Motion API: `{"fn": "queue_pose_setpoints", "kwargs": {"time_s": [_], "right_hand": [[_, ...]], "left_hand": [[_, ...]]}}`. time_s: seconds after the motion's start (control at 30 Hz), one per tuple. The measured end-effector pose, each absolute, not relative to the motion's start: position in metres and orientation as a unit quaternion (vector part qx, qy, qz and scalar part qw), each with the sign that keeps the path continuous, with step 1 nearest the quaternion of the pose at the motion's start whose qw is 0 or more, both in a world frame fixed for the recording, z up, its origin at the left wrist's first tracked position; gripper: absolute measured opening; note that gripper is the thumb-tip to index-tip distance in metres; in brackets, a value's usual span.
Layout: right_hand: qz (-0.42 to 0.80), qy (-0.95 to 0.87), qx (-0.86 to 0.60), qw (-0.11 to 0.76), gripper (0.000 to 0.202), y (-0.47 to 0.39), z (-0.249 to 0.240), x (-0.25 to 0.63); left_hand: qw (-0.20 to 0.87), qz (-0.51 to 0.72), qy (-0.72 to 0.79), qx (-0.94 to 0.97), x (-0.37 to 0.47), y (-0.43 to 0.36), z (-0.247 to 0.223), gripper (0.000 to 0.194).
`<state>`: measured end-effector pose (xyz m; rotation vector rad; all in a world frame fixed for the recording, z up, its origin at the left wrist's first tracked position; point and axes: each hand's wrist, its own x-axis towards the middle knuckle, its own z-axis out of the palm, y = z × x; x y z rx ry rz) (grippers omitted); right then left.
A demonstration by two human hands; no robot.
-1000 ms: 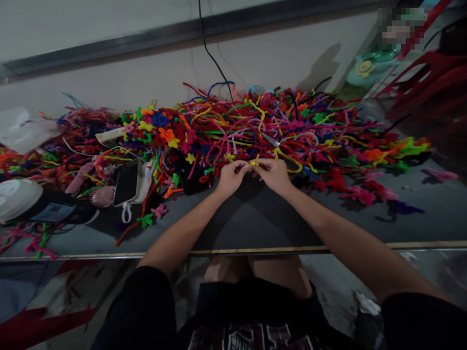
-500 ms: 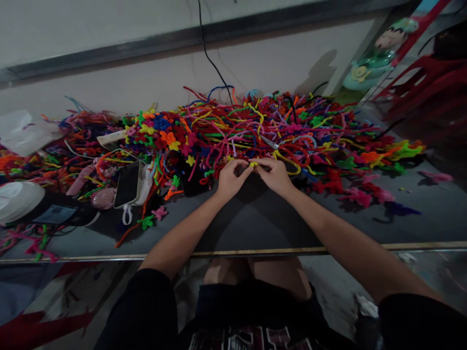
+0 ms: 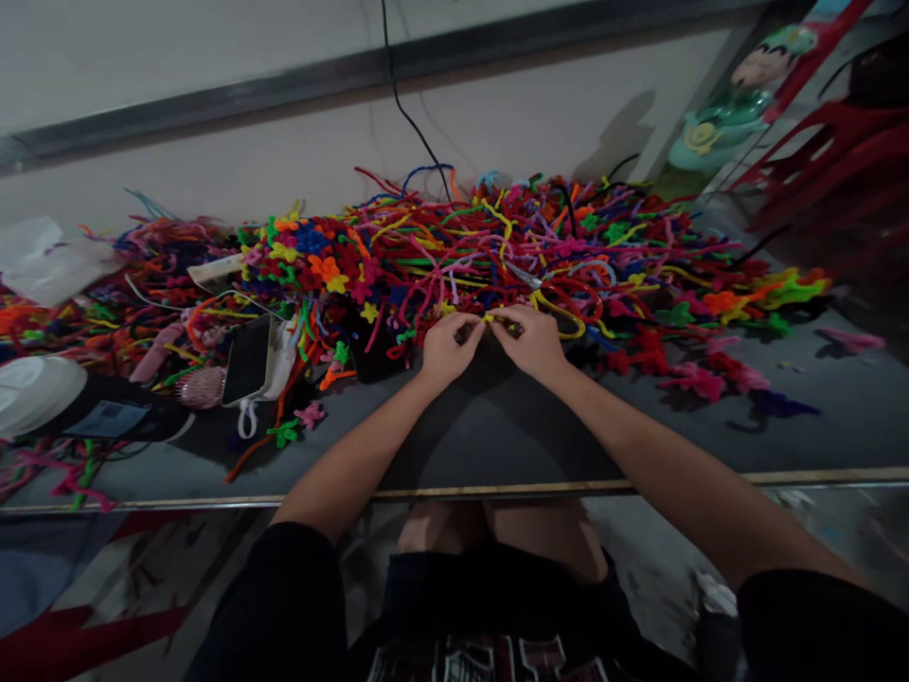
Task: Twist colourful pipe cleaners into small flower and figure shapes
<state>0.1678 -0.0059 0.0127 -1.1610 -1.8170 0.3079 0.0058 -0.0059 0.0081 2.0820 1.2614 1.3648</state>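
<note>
Between thumb and fingertips, our left hand (image 3: 447, 350) and right hand (image 3: 534, 343) together pinch the tiny yellow piece (image 3: 489, 319) above the tabletop (image 3: 504, 431) (its exact shape is too small to tell). With so little to grip, it could slip into the colourful pile (image 3: 454, 248) just beyond, where scissors (image 3: 527, 278) could snag our right knuckles.

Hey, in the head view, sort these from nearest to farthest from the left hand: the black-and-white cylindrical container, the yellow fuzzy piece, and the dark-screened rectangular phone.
From the left hand:
1. Yellow fuzzy piece: at the fingertips, between both hands.
2. Dark-screened rectangular phone: off to the left.
3. Black-and-white cylindrical container: farther left, near the picture's edge.
</note>
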Motion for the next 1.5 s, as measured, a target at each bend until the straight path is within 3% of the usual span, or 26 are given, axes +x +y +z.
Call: {"fn": "queue_pose_setpoints", "kwargs": {"time_s": [0.33,0.43,0.53,0.67,0.87,1.03,1.13,1.27,1.4,1.5], "right_hand": [[0.147,-0.739,-0.425,0.501,0.019,-0.010,0.017,0.169],[0.233,-0.703,-0.420,0.525,0.017,-0.010,0.019,0.169],[0.382,-0.619,-0.432,0.533,0.032,-0.007,0.016,0.168],[0.435,-0.565,-0.441,0.544,0.044,0.000,0.011,0.167],[0.305,-0.620,-0.455,0.562,0.027,-0.002,0.011,0.165],[0.254,-0.656,-0.469,0.534,0.022,-0.006,0.014,0.164],[0.222,-0.675,-0.474,0.520,0.020,-0.007,0.015,0.165],[0.205,-0.704,-0.446,0.513,0.016,-0.006,0.016,0.168],[0.250,-0.709,-0.436,0.496,0.016,0.000,0.013,0.172],[0.333,-0.666,-0.441,0.501,0.027,0.005,0.008,0.173]], "left_hand": [[0.295,0.516,0.368,0.715,0.002,0.000,0.010,0.017],[0.357,0.513,0.341,0.702,0.001,0.002,0.010,0.022],[0.376,0.521,0.359,0.677,0.003,0.004,0.004,0.020],[0.325,0.515,0.420,0.673,0.006,0.001,0.001,0.019],[0.183,0.525,0.430,0.711,0.006,-0.006,0.011,0.017],[0.157,0.510,0.449,0.717,0.005,-0.003,0.008,0.016],[0.201,0.514,0.447,0.704,0.004,0.000,0.006,0.017],[0.341,0.514,0.414,0.670,0.001,0.004,0.004,0.026],[0.506,0.471,0.377,0.616,-0.001,0.007,0.005,0.034],[0.543,0.475,0.389,0.572,0.001,0.009,0.004,0.034]]}}
